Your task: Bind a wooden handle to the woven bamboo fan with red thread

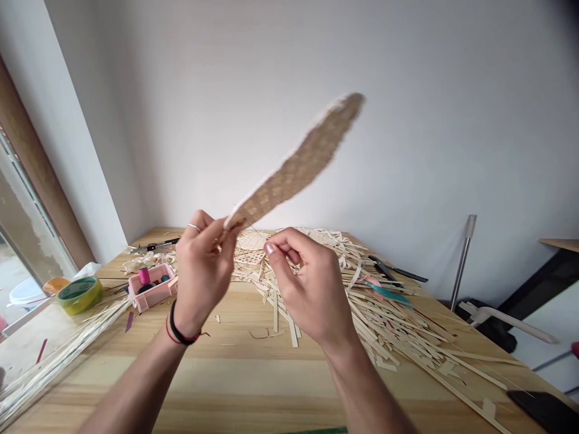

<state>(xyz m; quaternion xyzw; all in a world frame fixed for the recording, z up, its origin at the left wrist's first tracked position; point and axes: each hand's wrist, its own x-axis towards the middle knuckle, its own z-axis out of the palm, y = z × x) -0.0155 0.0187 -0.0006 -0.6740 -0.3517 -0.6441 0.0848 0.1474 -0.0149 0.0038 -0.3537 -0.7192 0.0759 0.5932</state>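
My left hand [202, 256] pinches the lower end of a flat woven bamboo piece [298, 166] between thumb and fingers. The piece is tilted up to the right, seen nearly edge-on and blurred, with a pale band along its upper edge. Close by on the right, my right hand [307, 277] has thumb and forefinger pressed together. A fine thread [256, 229] runs from the lower end of the woven piece toward those fingertips. Whether a needle is in the pinch is too small to see. Both hands are raised above the wooden table [217, 367].
Loose bamboo strips [384, 325] cover the table's back and right, around pale woven pieces [251, 247]. A pink basket [151, 289] with thread spools and a roll of yellow-green tape [80, 295] are at left. Black-handled scissors [398, 269] lie back right, before the wall [407, 150].
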